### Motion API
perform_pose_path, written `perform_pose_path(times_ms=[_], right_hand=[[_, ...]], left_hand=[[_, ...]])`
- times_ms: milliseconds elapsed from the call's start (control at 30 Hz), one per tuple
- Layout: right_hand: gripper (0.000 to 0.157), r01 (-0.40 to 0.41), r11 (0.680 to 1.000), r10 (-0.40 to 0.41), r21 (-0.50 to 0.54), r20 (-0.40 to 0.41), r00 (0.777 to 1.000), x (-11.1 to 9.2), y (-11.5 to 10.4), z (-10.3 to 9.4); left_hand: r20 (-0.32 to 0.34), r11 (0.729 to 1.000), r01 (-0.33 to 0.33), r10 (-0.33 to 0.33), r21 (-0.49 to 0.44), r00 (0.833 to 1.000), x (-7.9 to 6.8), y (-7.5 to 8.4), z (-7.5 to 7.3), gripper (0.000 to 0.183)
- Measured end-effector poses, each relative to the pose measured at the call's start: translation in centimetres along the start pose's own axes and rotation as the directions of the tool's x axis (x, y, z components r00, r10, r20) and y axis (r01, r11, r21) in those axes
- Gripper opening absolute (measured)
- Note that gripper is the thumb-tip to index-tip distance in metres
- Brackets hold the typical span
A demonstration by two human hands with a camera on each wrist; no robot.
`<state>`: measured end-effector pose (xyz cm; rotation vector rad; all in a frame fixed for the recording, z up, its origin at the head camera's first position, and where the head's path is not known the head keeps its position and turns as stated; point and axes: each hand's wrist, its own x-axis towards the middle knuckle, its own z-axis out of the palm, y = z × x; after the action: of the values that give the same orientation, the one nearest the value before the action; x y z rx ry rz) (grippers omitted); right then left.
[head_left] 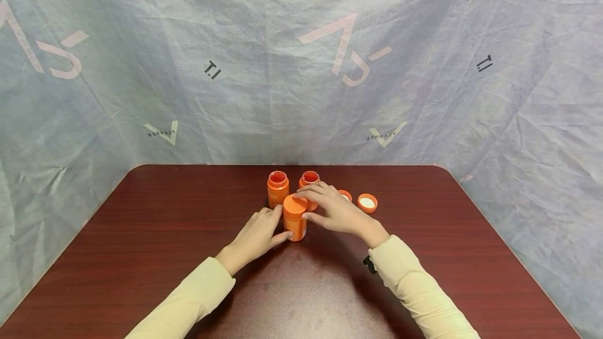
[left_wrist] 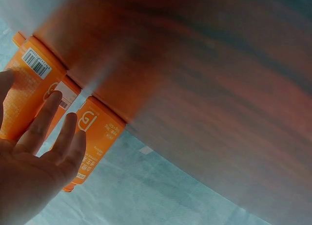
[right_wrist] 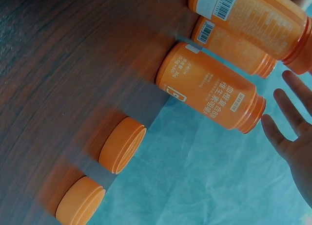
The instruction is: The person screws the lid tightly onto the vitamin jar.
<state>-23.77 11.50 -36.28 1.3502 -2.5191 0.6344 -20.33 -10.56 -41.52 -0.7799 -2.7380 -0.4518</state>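
Note:
A capped orange bottle stands upright on the table, closest to me. Beside it on the left is my left hand, its thumb at the front of the bottle and its other fingers spread and fairly straight. My right hand reaches from the right, fingers extended over the orange cap and thumb near its side; firm contact cannot be told. Behind stand two uncapped orange bottles, a left one and a right one, the latter partly hidden by my right hand in the head view.
Right of the bottles lie two loose orange caps, a nearer one and a farther one, white inside. The dark red wooden table ends at a grey cloth backdrop. A black object shows at my right cuff.

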Motion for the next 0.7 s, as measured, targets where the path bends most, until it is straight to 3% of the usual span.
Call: perform_pose_path(times_ms=[267,700], right_hand=[[0.041,0.033,0.999,-0.033,0.022,0.007,0.999,0.21,-0.02,0.06],[0.034,-0.032,0.999,0.032,-0.004,-0.023,0.999,0.26,-0.43,0.12]], left_hand=[[0.003,1.000,0.003,-0.003,0.007,1.000,0.01,-0.01,-0.01,0.055],[-0.014,1.000,-0.006,0.006,0.002,1.000,0.00,-0.06,0.01,0.054]])
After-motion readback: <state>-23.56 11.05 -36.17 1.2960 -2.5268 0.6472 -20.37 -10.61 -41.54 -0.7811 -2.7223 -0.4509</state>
